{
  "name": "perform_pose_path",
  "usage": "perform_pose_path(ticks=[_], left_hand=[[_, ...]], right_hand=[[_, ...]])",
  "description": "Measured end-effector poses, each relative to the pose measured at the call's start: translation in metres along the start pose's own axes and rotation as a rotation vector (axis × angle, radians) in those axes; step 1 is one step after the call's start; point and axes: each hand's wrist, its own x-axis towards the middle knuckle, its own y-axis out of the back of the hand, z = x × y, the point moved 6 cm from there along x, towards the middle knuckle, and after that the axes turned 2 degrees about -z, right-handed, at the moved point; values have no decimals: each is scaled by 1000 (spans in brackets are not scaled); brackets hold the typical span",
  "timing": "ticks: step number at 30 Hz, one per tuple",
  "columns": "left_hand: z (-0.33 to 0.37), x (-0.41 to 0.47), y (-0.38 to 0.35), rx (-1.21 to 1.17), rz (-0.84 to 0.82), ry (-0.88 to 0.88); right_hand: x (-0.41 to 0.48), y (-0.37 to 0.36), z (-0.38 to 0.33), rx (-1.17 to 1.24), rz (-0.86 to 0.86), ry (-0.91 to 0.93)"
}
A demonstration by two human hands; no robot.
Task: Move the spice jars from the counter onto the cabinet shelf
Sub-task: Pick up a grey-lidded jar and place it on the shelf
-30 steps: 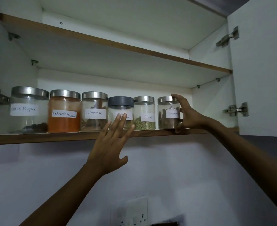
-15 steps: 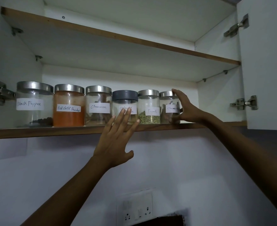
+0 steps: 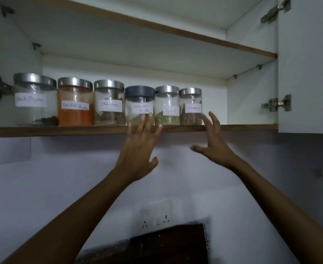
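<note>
Several labelled glass spice jars stand in a row on the lower cabinet shelf (image 3: 61,130): black pepper jar (image 3: 34,100), red chilli powder jar (image 3: 75,102), cinnamon jar (image 3: 109,103), dark-lidded coriander jar (image 3: 138,103), fennel jar (image 3: 167,105) and the rightmost small jar (image 3: 190,106). My left hand (image 3: 137,151) is raised in front of the shelf edge, fingers straight, tips over the coriander jar's base. My right hand (image 3: 213,145) hovers open just right of and below the rightmost jar, holding nothing.
An upper shelf (image 3: 176,33) spans the cabinet above. The open cabinet door (image 3: 309,73) with hinges hangs at the right. A wall socket (image 3: 153,214) and a dark board (image 3: 168,242) sit on the wall below.
My right hand has let go of the rightmost jar and drawn back and down from it. The left hand stays raised by the coriander jar. The camera view has shifted slightly.
</note>
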Motion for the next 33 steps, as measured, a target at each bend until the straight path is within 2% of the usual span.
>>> perform_pose_path(ticks=[6, 12, 18, 22, 27, 33], left_hand=[[98, -60, -32, -252, -39, -154], [162, -128, -86, -384, -229, -170], [213, -203, -132, -401, -533, -199], [243, -259, -161, -552, -775, -227], [272, -332, -191, -601, -1110, -171], [296, -381, -194, -700, -1311, -34]], right_hand=[[-88, -39, 5, -54, -49, 52], [-172, -87, 44, 28, -176, -142], [-266, -152, 97, 121, -456, -243], [-325, -186, 122, 118, -584, -341], [-393, -229, 135, 259, -736, -545], [-444, -265, 133, 381, -825, -704]])
